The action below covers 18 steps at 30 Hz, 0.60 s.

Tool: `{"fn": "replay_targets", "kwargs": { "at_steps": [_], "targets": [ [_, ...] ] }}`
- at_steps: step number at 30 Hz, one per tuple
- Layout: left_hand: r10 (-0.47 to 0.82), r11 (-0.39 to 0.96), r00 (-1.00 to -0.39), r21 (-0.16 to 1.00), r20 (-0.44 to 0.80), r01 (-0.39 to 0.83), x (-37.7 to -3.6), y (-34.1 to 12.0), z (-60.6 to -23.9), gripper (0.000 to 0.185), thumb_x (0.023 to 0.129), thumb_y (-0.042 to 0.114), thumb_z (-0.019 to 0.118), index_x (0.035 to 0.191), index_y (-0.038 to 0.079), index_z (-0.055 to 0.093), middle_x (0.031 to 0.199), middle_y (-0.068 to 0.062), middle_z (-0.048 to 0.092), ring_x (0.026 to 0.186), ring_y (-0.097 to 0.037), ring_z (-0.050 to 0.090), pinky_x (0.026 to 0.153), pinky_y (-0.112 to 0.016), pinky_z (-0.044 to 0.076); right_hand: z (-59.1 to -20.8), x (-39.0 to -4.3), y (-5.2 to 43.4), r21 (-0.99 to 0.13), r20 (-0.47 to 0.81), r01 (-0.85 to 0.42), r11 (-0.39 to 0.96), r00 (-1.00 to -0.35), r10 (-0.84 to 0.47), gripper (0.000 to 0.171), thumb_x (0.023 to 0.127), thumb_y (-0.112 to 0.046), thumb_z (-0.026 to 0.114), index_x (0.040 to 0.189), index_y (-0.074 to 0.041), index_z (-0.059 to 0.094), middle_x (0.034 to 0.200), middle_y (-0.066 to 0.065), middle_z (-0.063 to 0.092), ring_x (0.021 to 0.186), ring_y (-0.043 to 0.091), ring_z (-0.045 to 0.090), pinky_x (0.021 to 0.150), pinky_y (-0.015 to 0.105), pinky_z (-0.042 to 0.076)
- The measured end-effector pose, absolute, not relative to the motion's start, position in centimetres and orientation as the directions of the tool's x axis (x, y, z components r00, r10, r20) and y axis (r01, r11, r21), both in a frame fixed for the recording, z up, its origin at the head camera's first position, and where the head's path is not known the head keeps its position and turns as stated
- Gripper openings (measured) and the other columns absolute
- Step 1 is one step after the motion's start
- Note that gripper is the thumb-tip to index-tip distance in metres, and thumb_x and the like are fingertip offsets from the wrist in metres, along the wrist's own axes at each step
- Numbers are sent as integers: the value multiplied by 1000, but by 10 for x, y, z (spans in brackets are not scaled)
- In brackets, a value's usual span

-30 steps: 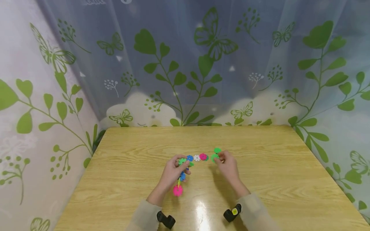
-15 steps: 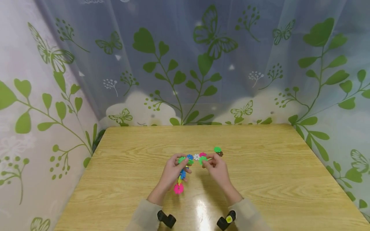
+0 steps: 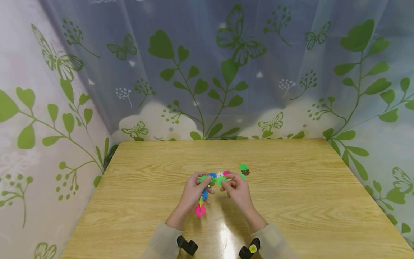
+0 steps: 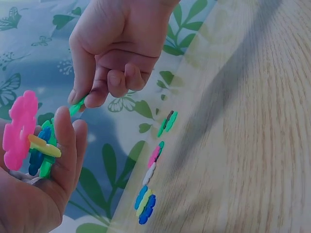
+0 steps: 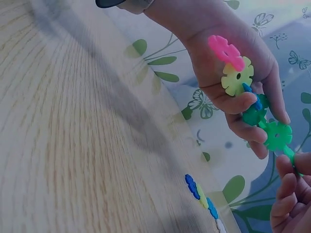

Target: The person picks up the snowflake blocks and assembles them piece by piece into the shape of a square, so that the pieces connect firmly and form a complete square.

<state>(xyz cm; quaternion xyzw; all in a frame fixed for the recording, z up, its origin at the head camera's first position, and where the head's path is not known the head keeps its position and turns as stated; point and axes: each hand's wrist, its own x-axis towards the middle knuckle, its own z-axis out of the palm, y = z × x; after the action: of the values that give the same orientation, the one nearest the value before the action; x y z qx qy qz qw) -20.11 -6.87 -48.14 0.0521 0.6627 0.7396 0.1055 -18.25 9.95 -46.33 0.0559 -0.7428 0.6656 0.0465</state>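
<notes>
My left hand [image 3: 193, 191] grips a chain of snowflake discs [image 3: 202, 201]: pink, yellow, blue and green pieces, seen closer in the right wrist view as the chain [image 5: 248, 92] in the left hand [image 5: 233, 63]. My right hand [image 3: 235, 190] pinches a single green disc [image 3: 221, 181] and holds it against the chain's green end disc [image 5: 277, 135]. In the left wrist view the right hand [image 4: 116, 48] pinches that green disc [image 4: 76, 106] just above the left hand's fingers [image 4: 65, 145]. Both hands hover over the wooden table [image 3: 291, 201].
Loose discs lie on the table behind the hands: blue [image 3: 212, 175], white [image 3: 220, 175], pink [image 3: 227, 173], green [image 3: 243, 167] and brown [image 3: 245, 172]. Leaf-and-butterfly curtains [image 3: 207, 72] close in the back and sides. A black wrist camera mount [image 3: 185, 246] sits on each forearm.
My right hand carried the green disc leftward from near the loose pieces to the end of the chain held by the left hand, which stayed in place.
</notes>
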Motion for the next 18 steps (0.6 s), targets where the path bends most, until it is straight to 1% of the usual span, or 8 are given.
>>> {"fn": "replay_targets", "kwargs": {
  "at_steps": [2, 5, 10, 12, 15, 18],
  "targets": [
    [223, -105, -973, 991, -59, -84, -201, -68, -482, 39, 95, 29, 54, 124, 2, 48, 87, -17, 62, 72, -29, 64, 52, -52, 54, -458, -179, 99, -983, 135, -136, 123, -991, -20, 20, 88, 3, 59, 105, 13, 55, 72, 28, 62, 47, 14, 44, 45, 16, 36],
    [220, -120, -974, 990, -52, -80, -201, -67, -484, 40, 95, 28, 55, 124, 1, 47, 88, -17, 61, 71, -28, 64, 52, -53, 54, -455, -177, 98, -981, 136, -137, 138, -991, -18, 18, 88, 4, 59, 103, 14, 56, 71, 28, 62, 47, 13, 44, 45, 16, 37],
    [232, -135, -971, 987, -50, -83, -201, -66, -486, 42, 95, 26, 55, 125, -1, 46, 87, -14, 62, 72, -28, 64, 47, -42, 56, -460, -178, 99, -980, 146, -147, 131, -989, -17, 15, 88, 4, 59, 100, 13, 58, 68, 27, 62, 46, 11, 44, 44, 17, 38],
    [240, -140, -969, 986, -54, -89, -201, -65, -486, 41, 95, 25, 55, 126, -1, 45, 87, -13, 62, 73, -29, 64, 47, -42, 56, -467, -182, 100, -985, 126, -126, 119, -992, -9, 15, 88, 2, 60, 100, 12, 58, 68, 24, 62, 46, 11, 44, 44, 17, 38],
    [248, -142, -967, 986, -53, -90, -200, -65, -483, 39, 96, 21, 53, 126, -2, 44, 87, -12, 62, 75, -33, 64, 50, -49, 55, -479, -188, 101, -988, 100, -97, 124, -995, 16, 16, 88, -1, 62, 100, 9, 59, 66, 19, 63, 45, 10, 44, 42, 16, 36],
    [260, -125, -965, 989, -42, -76, -196, -64, -476, 37, 97, 17, 50, 126, -5, 43, 91, -16, 62, 79, -38, 63, 56, -58, 52, -488, -192, 101, -987, 92, -87, 137, -995, 28, 18, 88, -4, 63, 101, 8, 60, 65, 16, 63, 46, 13, 47, 41, 16, 36]
  ]
}}
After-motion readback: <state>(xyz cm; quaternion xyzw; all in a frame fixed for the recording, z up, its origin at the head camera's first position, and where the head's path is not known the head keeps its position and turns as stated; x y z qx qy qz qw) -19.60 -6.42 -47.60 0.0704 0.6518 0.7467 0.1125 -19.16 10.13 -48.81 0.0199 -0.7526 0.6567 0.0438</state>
